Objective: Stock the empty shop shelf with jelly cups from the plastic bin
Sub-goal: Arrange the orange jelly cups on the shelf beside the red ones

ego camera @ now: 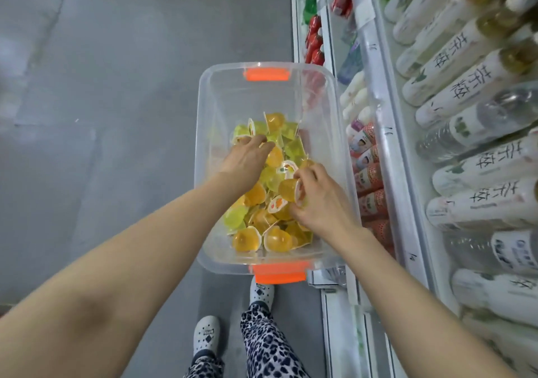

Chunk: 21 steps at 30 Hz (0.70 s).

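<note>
While the bin stands on the grey floor beside the bottle shelves, your right grip clamps an orange jelly cup; your left grip touches the cups, grasp unclear.

Head view, steeply down, near bin

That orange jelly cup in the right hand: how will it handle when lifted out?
Probably light: the right hand holds the orange jelly cup with its fingers alone. Likely fairly stiff: its domed plastic shows no denting under that grip. Its glossy, rounded body may slip, or roll if laid sideways.
</note>
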Available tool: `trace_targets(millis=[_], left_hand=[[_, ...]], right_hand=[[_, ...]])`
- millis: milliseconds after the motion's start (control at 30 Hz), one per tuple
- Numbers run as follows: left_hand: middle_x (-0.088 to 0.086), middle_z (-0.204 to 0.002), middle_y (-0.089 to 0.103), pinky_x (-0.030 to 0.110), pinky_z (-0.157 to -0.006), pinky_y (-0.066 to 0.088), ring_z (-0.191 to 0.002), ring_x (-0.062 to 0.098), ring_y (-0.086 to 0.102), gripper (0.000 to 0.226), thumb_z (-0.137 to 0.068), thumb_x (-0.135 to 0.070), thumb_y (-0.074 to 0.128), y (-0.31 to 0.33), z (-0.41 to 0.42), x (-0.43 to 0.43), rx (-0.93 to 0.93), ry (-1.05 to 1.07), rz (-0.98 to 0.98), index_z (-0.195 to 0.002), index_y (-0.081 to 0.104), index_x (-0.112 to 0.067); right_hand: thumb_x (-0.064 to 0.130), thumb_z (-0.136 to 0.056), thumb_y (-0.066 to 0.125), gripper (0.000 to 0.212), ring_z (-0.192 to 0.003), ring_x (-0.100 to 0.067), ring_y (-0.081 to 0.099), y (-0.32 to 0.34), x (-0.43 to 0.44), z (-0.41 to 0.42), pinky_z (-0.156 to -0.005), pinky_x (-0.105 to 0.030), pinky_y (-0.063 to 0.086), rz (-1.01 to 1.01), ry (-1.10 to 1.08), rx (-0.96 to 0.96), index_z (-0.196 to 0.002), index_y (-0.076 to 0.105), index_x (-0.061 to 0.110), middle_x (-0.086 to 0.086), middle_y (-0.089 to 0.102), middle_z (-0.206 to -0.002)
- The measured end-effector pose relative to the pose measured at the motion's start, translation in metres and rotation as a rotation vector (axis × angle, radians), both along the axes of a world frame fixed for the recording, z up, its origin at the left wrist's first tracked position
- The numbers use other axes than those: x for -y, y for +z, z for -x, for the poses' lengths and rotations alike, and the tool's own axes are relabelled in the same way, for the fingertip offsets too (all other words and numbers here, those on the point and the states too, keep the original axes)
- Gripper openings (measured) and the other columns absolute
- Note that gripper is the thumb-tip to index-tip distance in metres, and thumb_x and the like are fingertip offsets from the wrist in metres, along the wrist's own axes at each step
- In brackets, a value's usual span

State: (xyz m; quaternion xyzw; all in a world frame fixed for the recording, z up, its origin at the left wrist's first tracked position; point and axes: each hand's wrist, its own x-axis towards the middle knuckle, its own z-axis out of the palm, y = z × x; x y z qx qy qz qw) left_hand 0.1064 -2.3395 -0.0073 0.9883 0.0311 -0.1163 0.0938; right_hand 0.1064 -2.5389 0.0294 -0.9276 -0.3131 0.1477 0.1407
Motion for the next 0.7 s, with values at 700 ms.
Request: trace_targets(millis=[700], left_hand=[[0.013,-0.116,0.059,0.035,-0.076,0.041,-0.101,0.033,0.058,0.055,-0.078,-0.025,0.071,0.047,0.021,0.003,0.093,-0.047,0.182,-0.124,0.046,-0.009]], right_hand=[[0.023,-0.089,0.064,0.065,-0.123,-0.025,0.048,0.023,0.019,0.041,-0.101,-0.033,0.038,-0.132,-0.245,-0.049,-0.148,0.036,0.015,-0.007,0.045,-0.136]])
